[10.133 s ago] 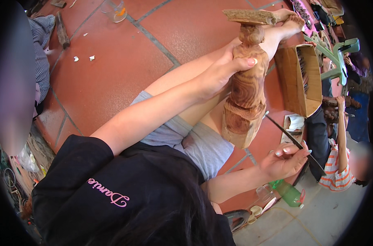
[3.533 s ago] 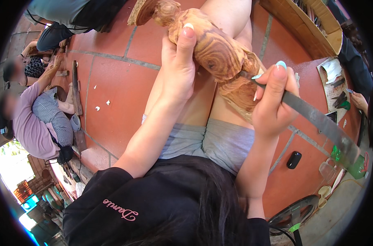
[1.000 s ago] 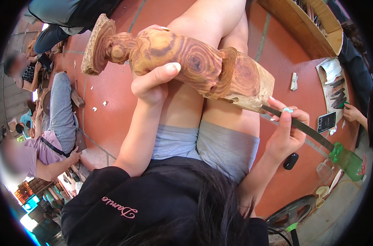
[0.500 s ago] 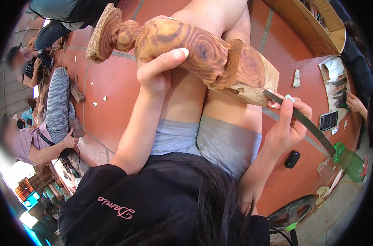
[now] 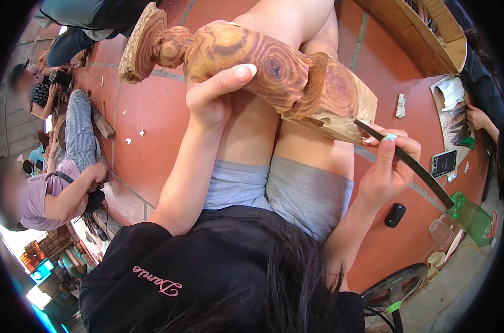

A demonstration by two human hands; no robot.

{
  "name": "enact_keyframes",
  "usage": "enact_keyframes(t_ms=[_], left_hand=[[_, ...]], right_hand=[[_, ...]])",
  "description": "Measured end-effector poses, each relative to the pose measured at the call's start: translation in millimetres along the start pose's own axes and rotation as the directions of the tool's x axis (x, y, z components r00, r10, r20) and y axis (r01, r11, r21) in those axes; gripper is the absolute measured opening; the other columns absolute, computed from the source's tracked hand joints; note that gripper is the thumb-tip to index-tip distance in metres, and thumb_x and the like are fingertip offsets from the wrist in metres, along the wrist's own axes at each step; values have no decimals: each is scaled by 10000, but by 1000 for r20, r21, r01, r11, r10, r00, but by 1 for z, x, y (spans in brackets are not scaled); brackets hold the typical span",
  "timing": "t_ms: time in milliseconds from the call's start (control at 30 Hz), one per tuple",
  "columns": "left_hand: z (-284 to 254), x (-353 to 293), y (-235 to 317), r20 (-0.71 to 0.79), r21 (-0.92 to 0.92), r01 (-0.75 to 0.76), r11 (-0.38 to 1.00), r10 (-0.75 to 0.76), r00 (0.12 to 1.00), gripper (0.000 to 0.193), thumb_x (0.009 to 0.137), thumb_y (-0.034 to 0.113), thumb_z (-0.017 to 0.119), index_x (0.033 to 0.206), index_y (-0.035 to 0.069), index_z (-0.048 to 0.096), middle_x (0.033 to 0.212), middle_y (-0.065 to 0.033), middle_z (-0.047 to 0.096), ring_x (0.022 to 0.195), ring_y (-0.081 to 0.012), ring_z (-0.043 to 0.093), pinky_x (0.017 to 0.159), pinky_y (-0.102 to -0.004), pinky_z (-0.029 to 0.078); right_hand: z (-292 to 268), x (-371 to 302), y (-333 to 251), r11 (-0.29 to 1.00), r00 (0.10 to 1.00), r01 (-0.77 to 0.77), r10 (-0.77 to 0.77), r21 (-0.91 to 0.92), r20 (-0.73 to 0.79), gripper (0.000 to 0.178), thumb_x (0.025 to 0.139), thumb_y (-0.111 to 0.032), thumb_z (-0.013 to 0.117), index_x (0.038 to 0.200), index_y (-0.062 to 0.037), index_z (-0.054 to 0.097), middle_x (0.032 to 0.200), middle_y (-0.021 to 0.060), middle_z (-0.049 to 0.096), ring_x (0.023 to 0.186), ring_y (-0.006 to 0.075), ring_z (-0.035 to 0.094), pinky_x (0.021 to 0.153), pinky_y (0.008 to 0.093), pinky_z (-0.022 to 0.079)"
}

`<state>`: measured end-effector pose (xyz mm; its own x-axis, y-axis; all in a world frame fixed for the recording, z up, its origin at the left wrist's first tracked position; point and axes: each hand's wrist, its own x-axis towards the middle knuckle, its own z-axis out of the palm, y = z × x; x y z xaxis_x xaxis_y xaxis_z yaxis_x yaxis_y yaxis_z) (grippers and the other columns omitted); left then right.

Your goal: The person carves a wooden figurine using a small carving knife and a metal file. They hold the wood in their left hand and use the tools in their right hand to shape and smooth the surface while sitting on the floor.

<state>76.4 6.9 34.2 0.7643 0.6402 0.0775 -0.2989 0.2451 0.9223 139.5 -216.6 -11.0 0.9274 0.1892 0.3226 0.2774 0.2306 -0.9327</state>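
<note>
A carved wooden figure (image 5: 274, 69) with swirling brown grain lies slanted across my bare knees. Its rough, flared end points to the upper left, its pale squared base to the right. My left hand (image 5: 213, 100) is closed around its middle, thumb on top and the other fingers mostly hidden behind it. In a pinch, my right hand (image 5: 393, 161) holds a long, narrow, flat dark metal tool (image 5: 424, 173). The tool's tip is at the pale base (image 5: 349, 130), close to a small notch; whether it touches I cannot tell.
On the red tiles at right are a phone (image 5: 444, 164), a small black case (image 5: 395, 215), a green bottle (image 5: 474, 219) and a clear mug (image 5: 440, 232). A cardboard box (image 5: 449, 53) stands far right, near dark blades (image 5: 460, 125) and another person's hand (image 5: 481, 119). A co-worker (image 5: 58, 188) sits at left.
My hands and the carved figure stay nearly still; the metal tool tilts slightly. At left the co-worker's arm has shifted. The other person's hand at right has moved away from the blades.
</note>
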Motion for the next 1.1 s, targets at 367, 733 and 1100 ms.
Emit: enact_keyframes(t_ms=[367,733,1100], left_hand=[[-19,6,-5,90,98,-13,995,4,996,658,612,163,642,1208,-40,452,1073,-152,577,1015,-259,571,925,-364,447],[-19,6,-4,108,103,-10,995,-1,994,648,617,163,633,1205,-40,450,1067,-146,576,1003,-257,573,918,-355,447],[-11,4,-4,88,40,8,999,-11,996,647,629,172,634,1212,-40,449,1085,-153,574,1020,-262,568,927,-369,444]], right_hand=[[-5,0,10,969,988,-154,157,191,3,145,897,-109,587,905,-20,473,838,132,590,688,159,591,649,259,503],[-14,19,12,984,985,-109,87,142,152,224,887,-194,612,880,-21,469,799,143,590,687,164,605,528,214,476],[-26,61,22,941,851,-239,85,240,518,255,896,-235,597,849,-34,448,732,118,556,668,177,604,466,202,445]])
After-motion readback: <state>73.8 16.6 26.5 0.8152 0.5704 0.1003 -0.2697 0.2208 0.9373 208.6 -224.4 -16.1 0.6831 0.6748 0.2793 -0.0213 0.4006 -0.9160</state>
